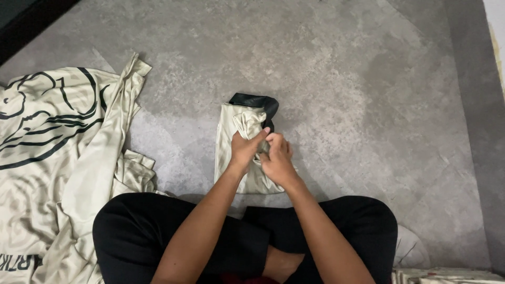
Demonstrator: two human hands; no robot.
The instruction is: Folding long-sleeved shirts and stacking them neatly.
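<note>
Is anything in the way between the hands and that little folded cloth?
No. Both the left hand and right hand already grip the small cream cloth with black trim directly. The big printed cloth lies apart, leftward.

Pale cream garment (239, 144), black collar, bunched on grey floor

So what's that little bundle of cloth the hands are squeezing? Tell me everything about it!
The small cloth bundle is pale cream-green, smooth and a bit shiny, like silky fabric. It is folded into a narrow, crumpled packet with a black band across its far end. It lies on the grey floor, just in front of the person's crossed legs. The left hand and right hand both pinch its bunched right side, fingers closed on the cloth. A much bigger sheet of similar fabric lies apart, off to the left.
</note>
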